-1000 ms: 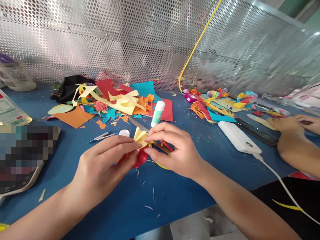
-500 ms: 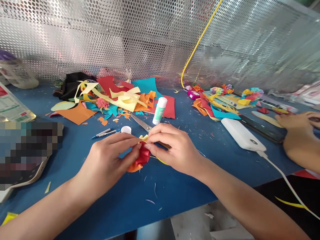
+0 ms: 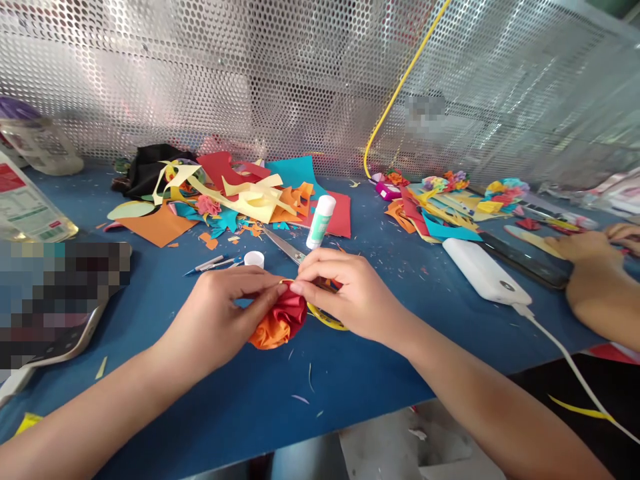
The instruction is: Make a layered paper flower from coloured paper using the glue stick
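Between my two hands is a crumpled paper flower [image 3: 281,321], red on the upper right and orange at the lower left. My left hand [image 3: 233,307] pinches its top edge between thumb and fingers. Close beside those fingertips, my right hand [image 3: 345,287] also pinches the top edge. Scissors [image 3: 283,245] lie just behind, their blades pointing away to the left and a yellow handle partly covered by my right hand. A glue stick [image 3: 321,221] without its cap stands upright beyond my right hand. The white cap [image 3: 254,259] rests behind my left hand.
Coloured paper scraps [image 3: 250,197] are heaped at the back. Pens [image 3: 213,264] lie left of the cap. A phone [image 3: 60,307] is at left; a white power bank [image 3: 487,272] with a cable is at right. Another person's hand [image 3: 585,253] is at far right.
The flower has turned between my fingers, so more of its red and orange folds show. The pale yellow part seen at its top is now hidden.
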`<state>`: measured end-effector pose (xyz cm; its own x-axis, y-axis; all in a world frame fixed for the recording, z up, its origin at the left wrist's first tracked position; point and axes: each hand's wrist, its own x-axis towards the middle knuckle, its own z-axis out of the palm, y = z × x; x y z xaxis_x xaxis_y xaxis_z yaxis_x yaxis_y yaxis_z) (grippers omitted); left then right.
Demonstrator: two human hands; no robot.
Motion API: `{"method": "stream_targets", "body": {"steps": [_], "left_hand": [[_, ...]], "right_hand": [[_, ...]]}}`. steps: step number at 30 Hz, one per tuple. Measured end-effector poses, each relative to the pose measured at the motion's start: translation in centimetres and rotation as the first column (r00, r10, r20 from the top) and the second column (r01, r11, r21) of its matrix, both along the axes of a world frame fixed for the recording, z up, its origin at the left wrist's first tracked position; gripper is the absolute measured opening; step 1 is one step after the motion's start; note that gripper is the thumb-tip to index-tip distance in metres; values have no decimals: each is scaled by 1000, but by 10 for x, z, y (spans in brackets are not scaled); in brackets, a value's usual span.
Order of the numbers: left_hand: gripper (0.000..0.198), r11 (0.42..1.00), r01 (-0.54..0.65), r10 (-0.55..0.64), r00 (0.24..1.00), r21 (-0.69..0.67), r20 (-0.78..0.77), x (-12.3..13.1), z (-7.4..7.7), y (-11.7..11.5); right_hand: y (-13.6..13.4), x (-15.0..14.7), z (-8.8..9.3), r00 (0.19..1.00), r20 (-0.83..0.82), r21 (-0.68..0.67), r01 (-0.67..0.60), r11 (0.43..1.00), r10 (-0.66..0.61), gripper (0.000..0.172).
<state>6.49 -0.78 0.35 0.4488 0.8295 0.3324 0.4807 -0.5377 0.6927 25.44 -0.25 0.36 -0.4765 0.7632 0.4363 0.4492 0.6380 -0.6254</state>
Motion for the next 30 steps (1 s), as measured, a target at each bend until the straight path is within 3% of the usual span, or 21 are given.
{"method": "stream_targets", "body": {"steps": [4,7,13,17,20,22,24,27,30], "left_hand": [[20,970,-81,106,990,-227,97,-2,0,4],[15,979,-126,144,983,-158,111,-3,0,3],[16,999,-18,18,1000,28,-3,-3,2,-1],[15,998,-56,56,998,-40,-7,-4,0,2],[17,991,-93,93,996,-94,-7,-4,-4,5],[19,985,-109,108,994,-134,-11,-4,-7,7],[20,977,-118,118,993,-176,-9,-3,-8,9],[21,966,-146,151,989,-212,5,-3,-6,8],[23,965,-148,151,989,-215,-3,-4,-4,6]], "right_hand": [[4,-1,0,997,-63,-25,38,999,-40,14],[6,-2,-2,995,-91,-91,41,995,-49,15],[6,-5,-5,996,-84,-135,23,991,-35,17],[8,-1,-6,1000,5,-28,7,1000,-7,20],[14,9,-3,974,182,208,97,973,-136,27],[19,17,0,874,359,437,152,887,-327,35],[25,23,3,705,530,591,91,802,-471,44],[38,27,1,473,673,642,9,767,-569,66],[57,28,-7,383,684,656,49,753,-621,71]]}}
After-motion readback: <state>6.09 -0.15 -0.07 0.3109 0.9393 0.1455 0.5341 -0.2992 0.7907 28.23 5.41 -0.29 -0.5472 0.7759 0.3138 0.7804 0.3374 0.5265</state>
